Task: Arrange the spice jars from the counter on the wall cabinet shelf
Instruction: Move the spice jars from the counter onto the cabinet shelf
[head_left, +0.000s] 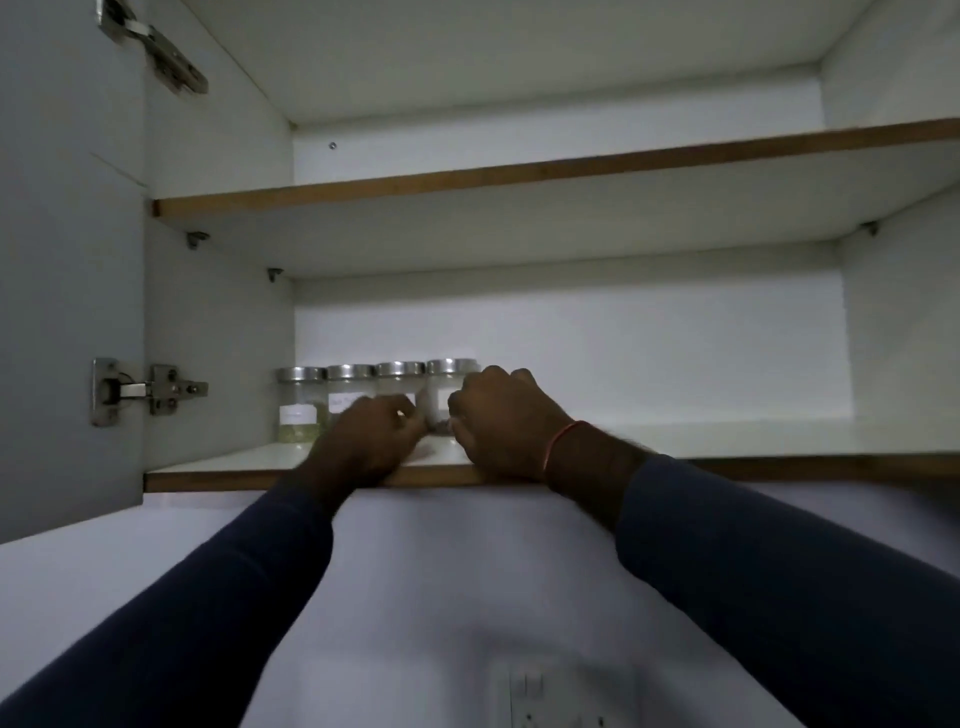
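Several glass spice jars with metal lids stand in a row at the left of the lower cabinet shelf (727, 441). The leftmost jar (298, 410) holds yellowish spice and has a white label. My right hand (501, 421) is wrapped around the rightmost jar (448, 382) and hides its right side. My left hand (363, 441), slightly blurred, has curled fingers in front of the middle jars (350, 387), its fingertips against the rightmost jar's left side. I cannot see whether it grips anything. Both wrists rest over the shelf's front edge.
The cabinet door (67, 260) stands open at the left on metal hinges (150, 389). An upper shelf (519, 176) spans the cabinet above. The lower shelf runs bare to the right of the jars. A wall socket (550, 696) sits below on the white wall.
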